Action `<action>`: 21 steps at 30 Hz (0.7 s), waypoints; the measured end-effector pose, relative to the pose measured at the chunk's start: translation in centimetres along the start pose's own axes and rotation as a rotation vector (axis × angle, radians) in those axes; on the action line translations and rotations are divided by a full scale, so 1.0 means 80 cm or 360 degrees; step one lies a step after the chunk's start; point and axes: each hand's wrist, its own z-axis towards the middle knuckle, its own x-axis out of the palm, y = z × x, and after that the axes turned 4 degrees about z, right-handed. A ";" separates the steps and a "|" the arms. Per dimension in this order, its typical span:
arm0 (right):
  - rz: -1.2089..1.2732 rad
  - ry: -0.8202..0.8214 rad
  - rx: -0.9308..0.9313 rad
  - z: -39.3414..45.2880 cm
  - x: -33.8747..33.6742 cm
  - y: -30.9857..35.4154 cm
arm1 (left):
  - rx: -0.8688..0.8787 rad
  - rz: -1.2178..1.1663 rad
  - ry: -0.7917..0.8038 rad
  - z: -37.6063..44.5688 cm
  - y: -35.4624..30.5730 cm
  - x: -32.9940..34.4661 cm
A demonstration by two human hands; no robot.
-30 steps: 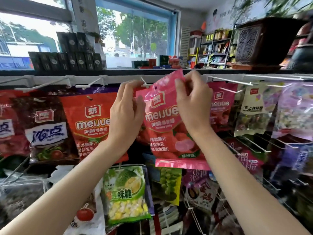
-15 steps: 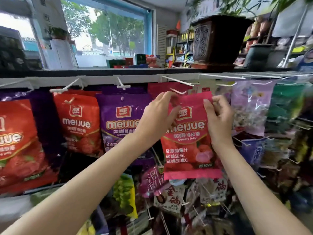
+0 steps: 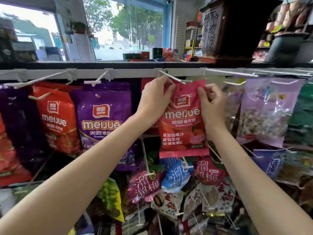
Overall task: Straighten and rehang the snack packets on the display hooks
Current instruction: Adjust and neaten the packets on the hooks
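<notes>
A pink-red Meijue gummy packet point(image 3: 182, 126) hangs upright in front of the rack, its top edge right at the tip of a white display hook point(image 3: 169, 75). My left hand point(image 3: 155, 100) pinches the packet's top left corner just under that hook. My right hand point(image 3: 210, 106) pinches the top right edge. Whether the hook passes through the packet's hole cannot be told. A purple Meijue packet point(image 3: 103, 122) and a red one point(image 3: 55, 119) hang on hooks to the left.
A lilac candy bag point(image 3: 265, 112) hangs to the right on a long white hook point(image 3: 230, 73). Plum and nut packets point(image 3: 176, 177) crowd the lower rows. A dark planter point(image 3: 225, 29) stands on the shelf above the white rail point(image 3: 132, 72).
Both hands have carried the pink-red packet to the right along the rack and raised it, so its top now sits at the hook tip. The view has followed rightward.
</notes>
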 end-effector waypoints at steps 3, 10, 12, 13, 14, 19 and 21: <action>-0.0021 0.0053 0.0016 0.008 0.010 -0.003 | 0.0171 0.0097 -0.0100 -0.004 0.005 0.000; -0.0113 0.0123 -0.0034 0.015 0.021 -0.011 | 0.0332 0.0136 -0.0338 -0.016 0.016 0.009; -0.0133 0.0163 -0.0094 0.012 0.019 -0.014 | 0.0344 0.0181 -0.0360 -0.021 0.024 0.011; -0.0152 0.0175 -0.0135 0.010 0.017 -0.016 | 0.0354 0.0203 -0.0365 -0.023 0.027 0.012; -0.0171 0.0181 -0.0176 0.007 0.016 -0.017 | 0.0359 0.0217 -0.0362 -0.024 0.030 0.014; -0.0172 0.0107 -0.0261 0.009 0.016 -0.011 | 0.0392 0.0188 -0.0450 -0.023 0.025 0.014; -0.0204 0.0076 -0.0267 0.016 0.016 -0.007 | 0.0361 0.0197 -0.0460 -0.017 0.024 0.013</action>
